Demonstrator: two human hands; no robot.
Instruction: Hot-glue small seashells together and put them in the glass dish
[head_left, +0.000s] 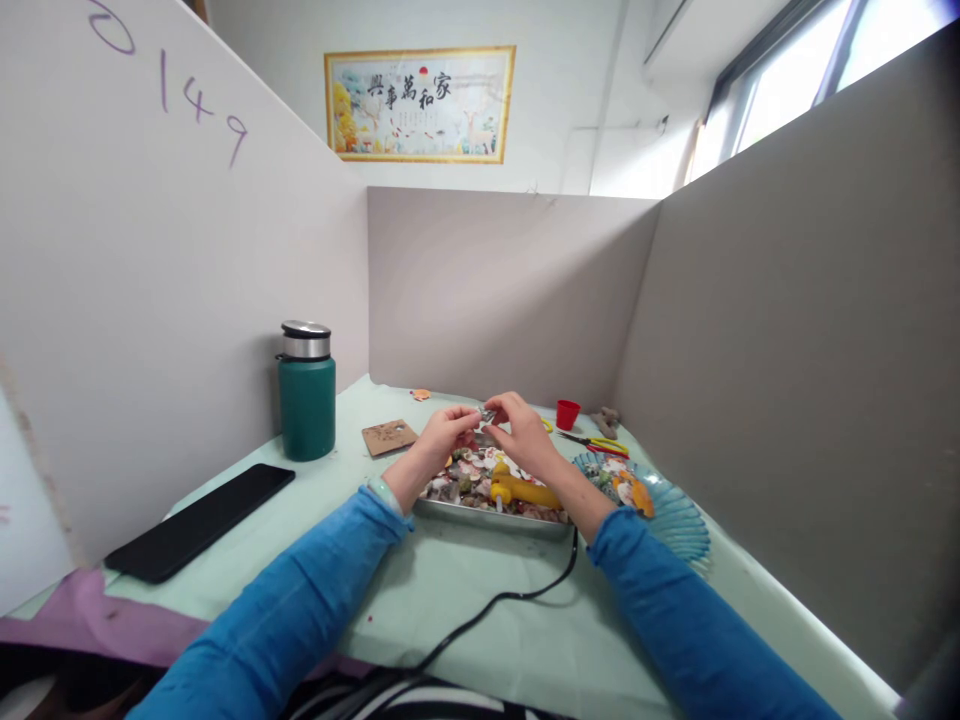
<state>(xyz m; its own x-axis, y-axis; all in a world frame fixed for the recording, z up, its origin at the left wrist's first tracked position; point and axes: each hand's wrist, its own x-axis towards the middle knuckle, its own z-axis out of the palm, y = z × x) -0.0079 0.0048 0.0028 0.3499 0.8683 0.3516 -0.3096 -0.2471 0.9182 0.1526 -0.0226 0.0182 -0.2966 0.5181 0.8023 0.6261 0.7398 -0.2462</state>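
Blue sleeves, cut off below, lead to the left hand and right hand, both pinching a small silvery piece, mostly finger-hidden, above the metal tray; the right wrist partly covers a yellow glue gun.

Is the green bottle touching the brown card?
Apart. The head view shows a strip of pale green tablecloth between the green bottle and the brown card.
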